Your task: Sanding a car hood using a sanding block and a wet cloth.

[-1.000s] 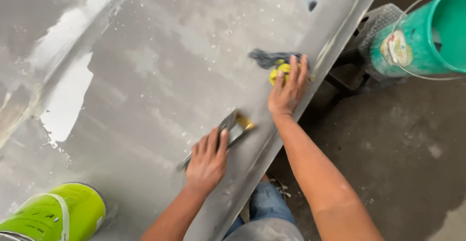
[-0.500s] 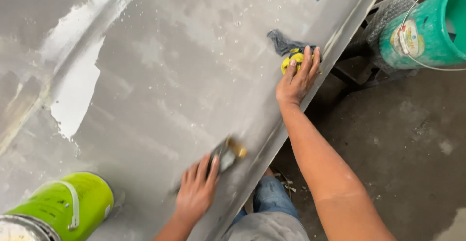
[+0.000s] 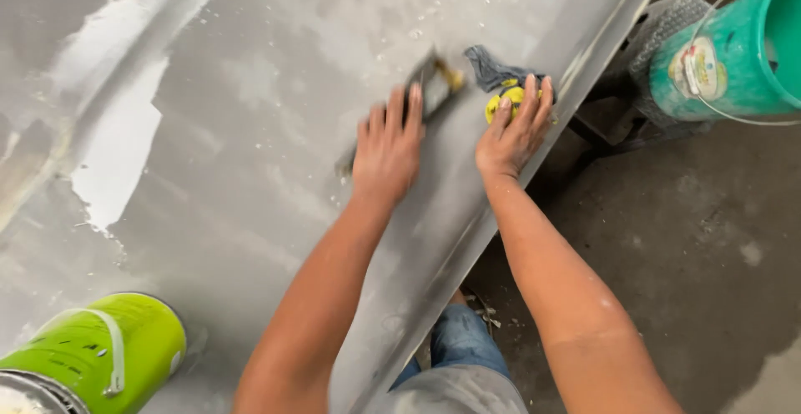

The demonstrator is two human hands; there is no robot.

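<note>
While both palms press down on the big grey panel [image 3: 250,130], the work sits near its right edge, so take that edge as the landmark.

Far left of the edge: white filler patch [image 3: 113,159] on the panel, and a lime-green bucket [image 3: 92,355] w/ a pale handle at the bottom left corner.

Left hand [image 3: 388,147]: flat on the panel, fingers [image 3: 415,105] spread and stretched fwd, tips resting on a putty knife [image 3: 430,88]. Blade looks like thin grey metal, small yellowish bit at its far end. It lies flat, slanting up toward the edge, partly hidden under the hand. Judgement: light, stiff along its length but springy at the blade, likely slick w/ dust; best held by the handle end, not the thin blade. Can't tell which end is the handle from here.

Right hand [image 3: 511,134]: just beside the edge, fingers [image 3: 524,101] spread over a small yellow object [image 3: 501,97], prob. a sanding block or sponge; a grey rag [image 3: 492,63] sits touching it, just beyond. Rag is soft, limp, grabs anywhere. Yellow thing looks small and light, palm-over hold suits it.

Panel itself: large, curved, rigid-looking sheet, dusty so prob. slippery; too big for one hand, would need lifting by both long edges.

Right of the edge: dark floor [image 3: 709,255], then a teal bucket [image 3: 734,55] w/ wire handle, well apart from the hands.
</note>
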